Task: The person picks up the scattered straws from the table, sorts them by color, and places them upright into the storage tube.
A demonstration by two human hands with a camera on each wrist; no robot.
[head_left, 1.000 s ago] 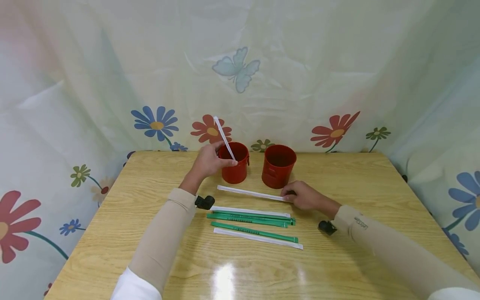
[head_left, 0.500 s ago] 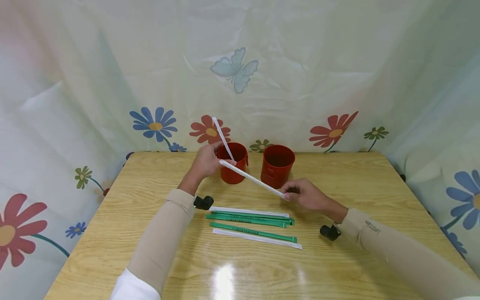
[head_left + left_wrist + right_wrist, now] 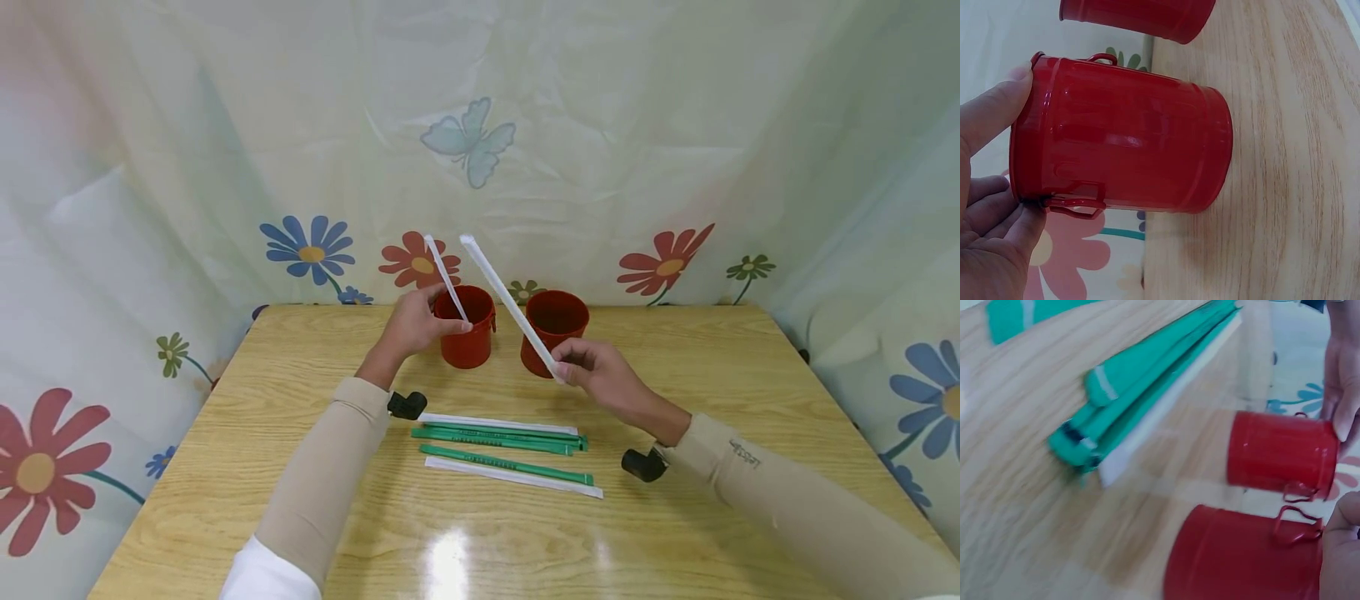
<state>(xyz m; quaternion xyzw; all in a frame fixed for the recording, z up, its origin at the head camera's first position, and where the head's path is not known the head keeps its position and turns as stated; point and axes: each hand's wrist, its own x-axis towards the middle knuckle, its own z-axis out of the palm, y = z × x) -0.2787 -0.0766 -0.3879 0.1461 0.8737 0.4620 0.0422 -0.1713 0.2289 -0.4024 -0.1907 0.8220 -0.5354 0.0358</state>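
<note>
Though plain, a wooden table (image 3: 525, 537) before a flowery curtain (image 3: 592, 158)

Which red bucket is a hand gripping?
The left red bucket: the left hand grips its rim, whereas the right hand pinches a white wrapped straw in front of the other bucket.

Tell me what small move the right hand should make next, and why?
Probably carry its white straw over the near-left-hand bucket and lower it in. The left hand steadies that bucket by the rim, and another white straw leans inside it, while the straw in the right hand is tilted up, in neither bucket.
</note>
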